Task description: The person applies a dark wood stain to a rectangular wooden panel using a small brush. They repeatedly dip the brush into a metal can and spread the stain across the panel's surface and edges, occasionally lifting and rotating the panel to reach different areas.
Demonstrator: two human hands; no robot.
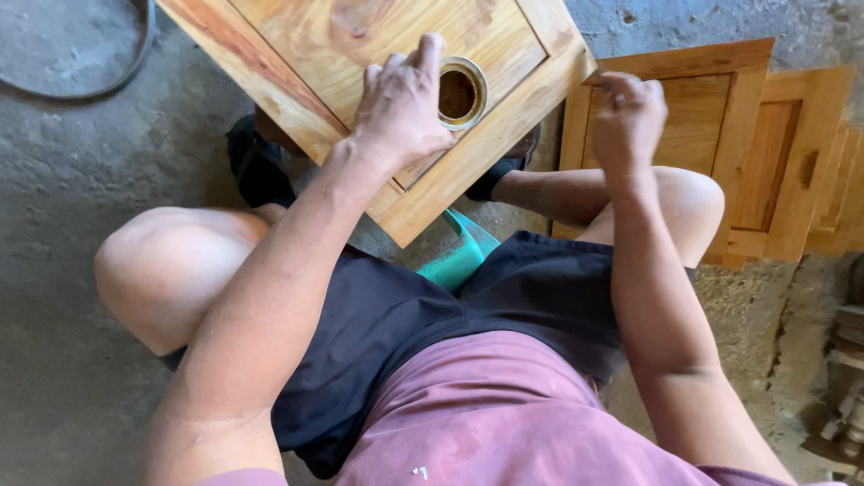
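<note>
With the left hand (400, 108) clasped on the small round metal tin of brown stain (461, 93) standing on the framed, orange-toned wooden cabinet door (378, 54), keep it upright while the right hand (627, 117), pinched shut on something unseen, works

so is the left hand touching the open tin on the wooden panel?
Touching. Head view: left hand fingers wrap the rim of the tin on the wooden panel, no gap visible.
</note>
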